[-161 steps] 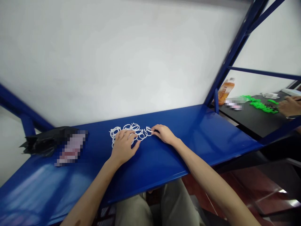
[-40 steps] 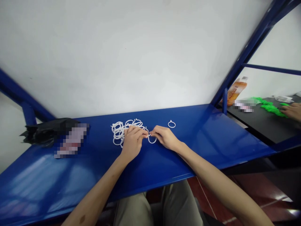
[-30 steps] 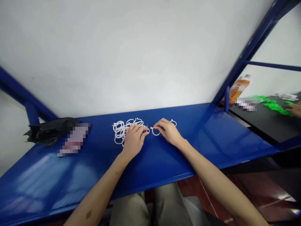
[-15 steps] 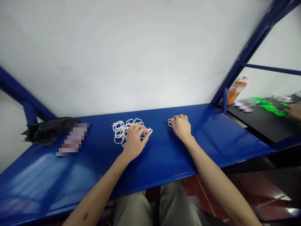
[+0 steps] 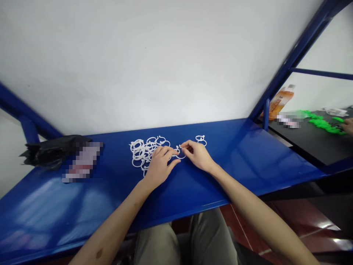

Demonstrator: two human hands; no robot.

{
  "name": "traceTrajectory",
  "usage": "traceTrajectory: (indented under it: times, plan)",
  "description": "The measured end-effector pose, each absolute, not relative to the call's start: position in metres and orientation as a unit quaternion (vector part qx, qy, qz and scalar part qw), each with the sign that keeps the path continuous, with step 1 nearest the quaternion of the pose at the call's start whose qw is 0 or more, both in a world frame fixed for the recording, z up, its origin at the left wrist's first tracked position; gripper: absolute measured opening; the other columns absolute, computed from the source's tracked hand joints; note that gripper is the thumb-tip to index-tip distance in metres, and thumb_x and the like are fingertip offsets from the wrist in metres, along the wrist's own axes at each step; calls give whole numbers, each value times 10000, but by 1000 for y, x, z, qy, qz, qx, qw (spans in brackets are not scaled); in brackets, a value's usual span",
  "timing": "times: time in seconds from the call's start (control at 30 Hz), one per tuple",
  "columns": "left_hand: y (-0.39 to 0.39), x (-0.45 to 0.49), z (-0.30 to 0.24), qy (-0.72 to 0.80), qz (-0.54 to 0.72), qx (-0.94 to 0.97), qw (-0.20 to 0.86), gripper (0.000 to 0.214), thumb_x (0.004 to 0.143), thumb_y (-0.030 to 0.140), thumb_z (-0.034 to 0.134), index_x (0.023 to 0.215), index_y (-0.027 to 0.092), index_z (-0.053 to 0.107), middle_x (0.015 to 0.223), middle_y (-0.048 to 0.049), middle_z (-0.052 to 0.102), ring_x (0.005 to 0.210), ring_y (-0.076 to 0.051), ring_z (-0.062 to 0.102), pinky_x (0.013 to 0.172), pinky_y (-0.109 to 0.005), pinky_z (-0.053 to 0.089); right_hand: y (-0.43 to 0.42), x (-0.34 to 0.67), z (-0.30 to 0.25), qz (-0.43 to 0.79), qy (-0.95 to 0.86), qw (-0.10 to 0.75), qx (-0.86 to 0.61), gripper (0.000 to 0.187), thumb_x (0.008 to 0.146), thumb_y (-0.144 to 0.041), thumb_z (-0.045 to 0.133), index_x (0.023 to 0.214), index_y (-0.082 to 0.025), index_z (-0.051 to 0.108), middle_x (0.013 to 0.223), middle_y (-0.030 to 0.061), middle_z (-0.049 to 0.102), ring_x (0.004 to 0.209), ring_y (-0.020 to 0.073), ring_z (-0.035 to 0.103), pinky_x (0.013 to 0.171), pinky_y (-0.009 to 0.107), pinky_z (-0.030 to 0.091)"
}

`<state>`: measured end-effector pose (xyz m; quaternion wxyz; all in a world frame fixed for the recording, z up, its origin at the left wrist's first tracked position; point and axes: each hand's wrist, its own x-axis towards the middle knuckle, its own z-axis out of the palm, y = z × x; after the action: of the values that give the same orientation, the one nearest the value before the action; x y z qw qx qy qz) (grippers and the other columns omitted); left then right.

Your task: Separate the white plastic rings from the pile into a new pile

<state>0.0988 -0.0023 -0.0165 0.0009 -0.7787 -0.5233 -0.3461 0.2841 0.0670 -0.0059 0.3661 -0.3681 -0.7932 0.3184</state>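
A pile of thin white rings (image 5: 138, 150), several with a small knob on the rim, lies on the blue table. My left hand (image 5: 160, 164) rests over the pile's right side, thumb and fingers spread apart, hiding some rings. Close beside it, my right hand (image 5: 198, 155) pinches the edge of a white ring (image 5: 180, 156) between thumb and fingertips. That ring lies low over the tabletop, partly hidden by fingers. Behind my right hand, two rings (image 5: 201, 140) lie together, apart from the pile.
A black plastic bag (image 5: 52, 151) and a blurred packet (image 5: 84, 162) lie at the left. Blue metal posts (image 5: 266, 114) frame the table. Rightward, a black table (image 5: 306, 143) bears an orange-filled bottle (image 5: 281, 101), bright green pieces (image 5: 325, 124) and another person's hand (image 5: 348, 126).
My right hand has let go of the two rings at the right and moved left to pinch another. My left thumb and index finger have parted from the ring between them.
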Motion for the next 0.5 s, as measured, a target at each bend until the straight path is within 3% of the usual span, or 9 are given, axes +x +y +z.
traceTrajectory:
  times: [0.27,0.5]
  plan:
    - [-2,94,-22,-568,-243,-785,35,104,921,301,632,999,251,680,1050,-39,678,1041,-257,527,907,-432,392,70,288,-2,231,-847,350,-327,144,974,-173,569,963,-184,712,923,38,716,795,139,634,757,264,475]
    - [-1,94,-24,-595,-228,-765,93,125,938,325,604,960,248,699,1019,-53,683,1033,-276,526,897,-458,374,79,293,-10,179,-862,330,-340,95,952,-175,624,990,-203,706,949,36,740,851,178,636,798,296,468]
